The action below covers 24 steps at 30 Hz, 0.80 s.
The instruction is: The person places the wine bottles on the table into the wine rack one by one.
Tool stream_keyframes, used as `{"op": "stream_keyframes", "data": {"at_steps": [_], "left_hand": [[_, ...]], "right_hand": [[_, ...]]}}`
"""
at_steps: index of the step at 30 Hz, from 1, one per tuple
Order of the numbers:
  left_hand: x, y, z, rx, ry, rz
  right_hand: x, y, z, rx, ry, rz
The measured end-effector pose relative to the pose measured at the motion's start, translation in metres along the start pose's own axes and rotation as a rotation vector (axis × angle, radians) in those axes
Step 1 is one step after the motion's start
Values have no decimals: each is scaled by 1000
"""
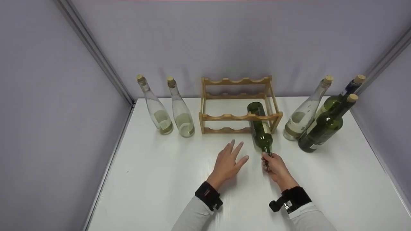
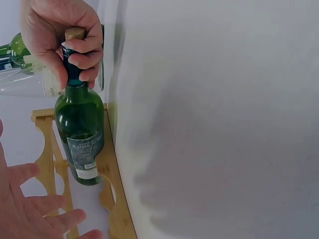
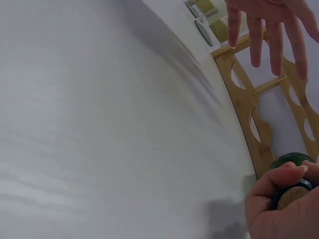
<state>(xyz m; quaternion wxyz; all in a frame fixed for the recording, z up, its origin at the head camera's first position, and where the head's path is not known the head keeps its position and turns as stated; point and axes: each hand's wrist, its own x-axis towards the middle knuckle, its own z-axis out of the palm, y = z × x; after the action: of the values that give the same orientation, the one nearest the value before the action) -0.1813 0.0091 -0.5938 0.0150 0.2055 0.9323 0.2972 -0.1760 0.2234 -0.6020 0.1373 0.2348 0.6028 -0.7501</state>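
My right grip (image 1: 276, 168) is curled round the neck of a green bottle (image 1: 263, 140) lying into the lower right of the wooden rack (image 1: 202, 123), upper front rail (image 1: 224, 117) hiding a strip. Head cam can't see its cork (image 2: 75, 33). Left grip (image 1: 228, 162) is spread wide nearby. Five more stand on the worktop (image 1: 151, 179): three clear bottles (image 1: 183, 119), two green ones (image 1: 327, 123), rear one partly blocked.

Rack (image 1: 226, 117) free at left; green bottle (image 1: 260, 130) lower-right
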Motion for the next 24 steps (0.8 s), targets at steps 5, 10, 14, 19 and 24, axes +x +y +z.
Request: {"op": "stream_keyframes", "data": {"at_steps": [5, 10, 14, 19, 24], "left_hand": [[4, 3, -1, 12, 19, 8], [9, 5, -1, 27, 23, 1], [13, 4, -1, 28, 19, -1], [17, 4, -1, 39, 23, 7], [21, 5, 1, 50, 26, 15]], "right_hand": [[11, -2, 4, 75, -26, 18], [24, -7, 7, 120, -27, 20], [34, -13, 9, 109, -18, 19], [45, -19, 13, 92, -15, 13], [54, -25, 17, 86, -3, 22]]}}
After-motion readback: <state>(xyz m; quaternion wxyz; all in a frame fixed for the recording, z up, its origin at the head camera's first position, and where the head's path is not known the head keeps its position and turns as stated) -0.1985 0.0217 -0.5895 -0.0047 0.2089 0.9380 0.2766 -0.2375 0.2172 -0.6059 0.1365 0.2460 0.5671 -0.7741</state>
